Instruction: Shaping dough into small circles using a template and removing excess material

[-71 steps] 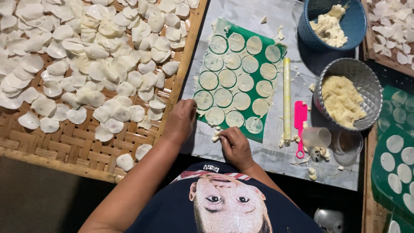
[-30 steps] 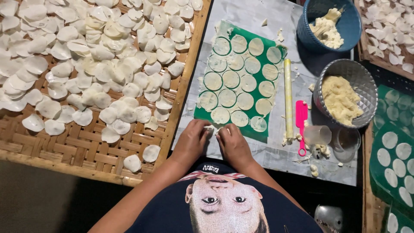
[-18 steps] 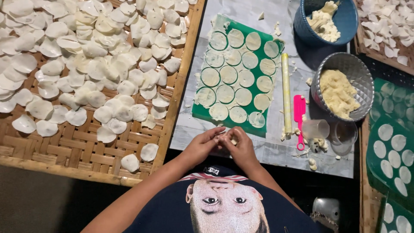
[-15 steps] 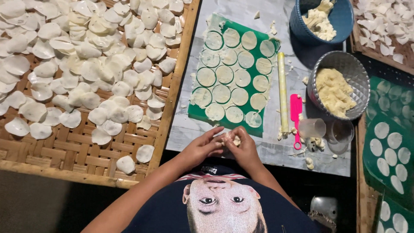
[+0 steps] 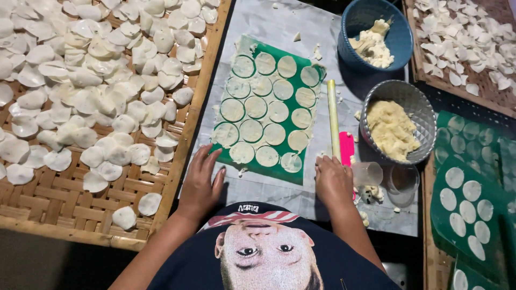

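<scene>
A green sheet (image 5: 314,102) covered with several thin round dough discs (image 5: 251,130) lies on a grey mat (image 5: 279,27). My left hand (image 5: 201,185) rests flat on the mat just below the sheet's near left corner, fingers spread, holding nothing. My right hand (image 5: 333,180) sits at the sheet's near right corner, fingers curled down beside a pink tool (image 5: 346,147) and a pale yellow rolling stick (image 5: 333,118). Whether it grips anything is hidden.
A woven bamboo tray (image 5: 59,201) at left holds several white discs. A blue bowl (image 5: 400,37) and a metal bowl (image 5: 424,110) hold yellowish dough. Two clear cups (image 5: 403,185) stand at right. More green sheets (image 5: 486,215) and another tray (image 5: 473,86) lie at right.
My hands were together below the sheet, pinching a dough scrap. They have parted: the left now lies flat at the left, the right moved toward the pink tool.
</scene>
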